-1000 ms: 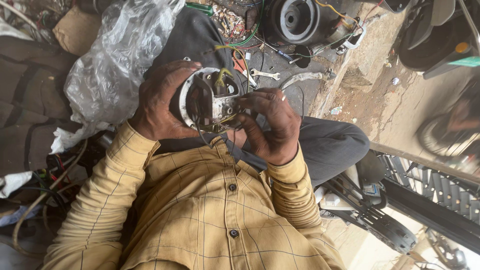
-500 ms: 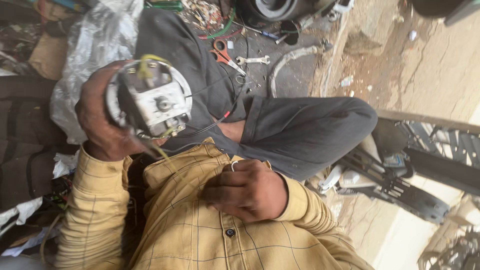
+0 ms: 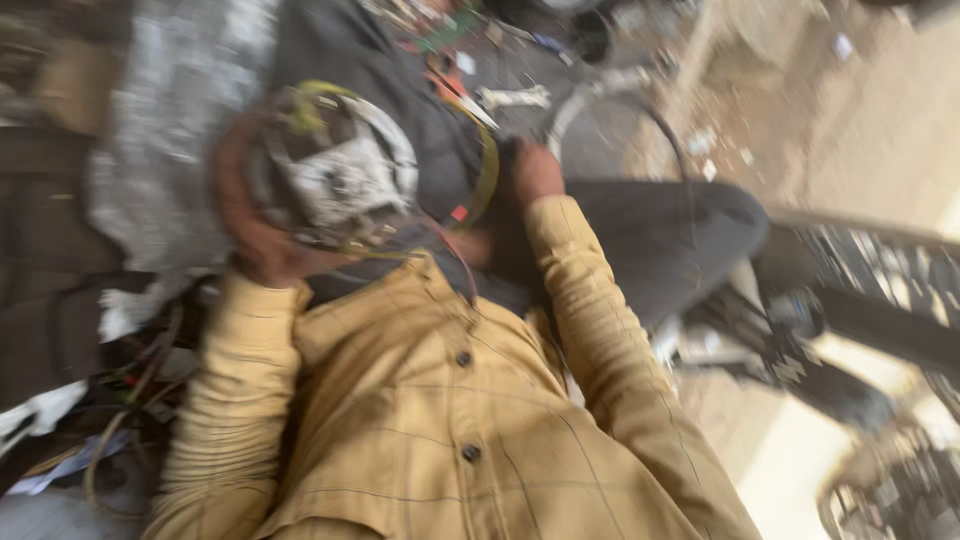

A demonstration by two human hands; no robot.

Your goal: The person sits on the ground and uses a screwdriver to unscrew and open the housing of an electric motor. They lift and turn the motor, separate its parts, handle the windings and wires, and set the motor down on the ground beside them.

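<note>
The picture is blurred by motion. My left hand (image 3: 243,225) grips a round metal-and-white instrument housing (image 3: 338,175) with yellow and green wires on it, held up over my dark trouser leg (image 3: 660,240). My right hand (image 3: 535,170) is stretched out past my lap, its yellow checked sleeve (image 3: 590,300) fully extended. It lies beside a yellow wire loop (image 3: 488,185) and close to an orange-handled tool (image 3: 445,78) on the ground. Blur hides whether those fingers hold anything.
A crumpled clear plastic sheet (image 3: 165,130) lies at the left. A small wrench (image 3: 515,97) and a curved metal tube (image 3: 575,105) lie on the dirty ground ahead. Dark vehicle frame parts (image 3: 810,350) stand at the right; tangled cables (image 3: 110,430) at lower left.
My right hand has left my chest and reached forward past my lap toward the tools. My left hand still holds the round housing. The view has swung and blurred.
</note>
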